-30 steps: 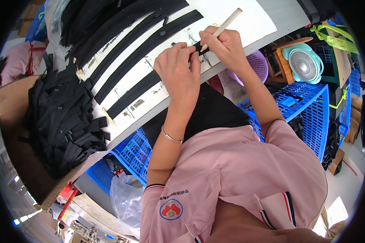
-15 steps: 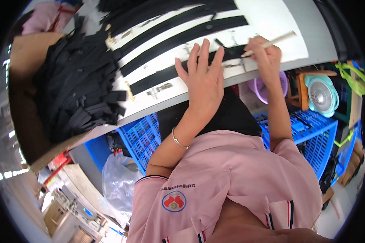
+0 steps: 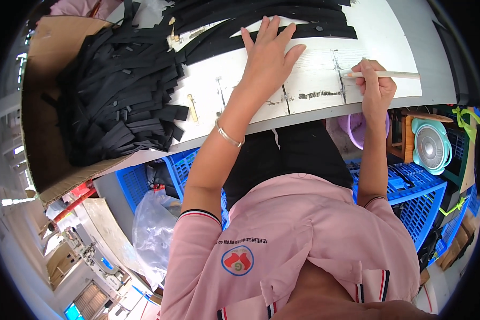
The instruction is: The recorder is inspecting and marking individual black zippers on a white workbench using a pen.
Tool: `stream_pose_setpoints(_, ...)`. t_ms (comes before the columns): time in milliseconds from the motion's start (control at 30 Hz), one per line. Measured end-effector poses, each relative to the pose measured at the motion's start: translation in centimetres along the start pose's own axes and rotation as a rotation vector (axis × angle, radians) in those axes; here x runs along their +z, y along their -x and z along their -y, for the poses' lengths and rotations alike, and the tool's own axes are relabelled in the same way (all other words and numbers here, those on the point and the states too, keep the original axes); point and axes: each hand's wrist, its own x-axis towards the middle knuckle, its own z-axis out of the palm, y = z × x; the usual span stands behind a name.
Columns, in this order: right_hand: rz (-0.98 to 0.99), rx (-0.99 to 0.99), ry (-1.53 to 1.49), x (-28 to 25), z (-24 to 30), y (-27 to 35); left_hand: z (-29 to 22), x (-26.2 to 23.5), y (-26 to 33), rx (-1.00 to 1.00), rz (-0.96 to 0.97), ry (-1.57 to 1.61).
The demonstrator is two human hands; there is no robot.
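My left hand point(image 3: 269, 56) lies with fingers spread, its fingertips on the black fabric strips point(image 3: 325, 33) at the far side of the white board point(image 3: 320, 69). In my right hand point(image 3: 376, 88) is a white marking pencil point(image 3: 400, 75), held between thumb and fingers over the board's right part. Its tip is close to a dark vertical line drawn on the board. Other dark lines and smudges mark the bare white surface between my hands. To the left, a cardboard box point(image 3: 40, 106) holds a heap of cut black strips point(image 3: 125, 101), some spilling over onto the board.
Blue plastic crates point(image 3: 418, 186) stand below the table on the right, with a turquoise fan point(image 3: 431, 144) on top. A purple basket point(image 3: 357, 133) sits under the table edge point(image 3: 325, 113). A clear plastic bag point(image 3: 152, 234) hangs at the lower left.
My left hand has moved away from me to the far strips. The near strips now lie farther back, baring the marked board. My right hand has shifted slightly right with the pencil.
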Motion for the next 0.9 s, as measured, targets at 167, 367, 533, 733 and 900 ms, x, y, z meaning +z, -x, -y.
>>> stream_pose_setpoints(167, 0.006, 0.03, 0.02, 0.1, 0.4, -0.1, -0.9, -4.5, 5.9, -0.093, -0.018, -0.022)
stream_pose_setpoints(367, 0.019, 0.023, 0.027, -0.4, 0.2, -0.1, 0.4, -11.5, 14.0, -0.232, -0.119, -0.407)
stream_pose_setpoints(533, 0.031, -0.057, -0.014, 0.0, 0.2, -0.1, 3.4, -15.1, 15.9, -0.346, -0.234, -0.658)
stream_pose_setpoints(733, 0.053, -0.059, -0.002, 0.2, 0.1, -0.1, 1.0, -11.6, 12.3, -0.216, -0.26, -0.475)
stream_pose_setpoints(900, 0.048, -0.158, -0.027, 0.6, 0.8, -0.1, -4.1, -3.8, 9.0, -0.076, -0.19, -0.113)
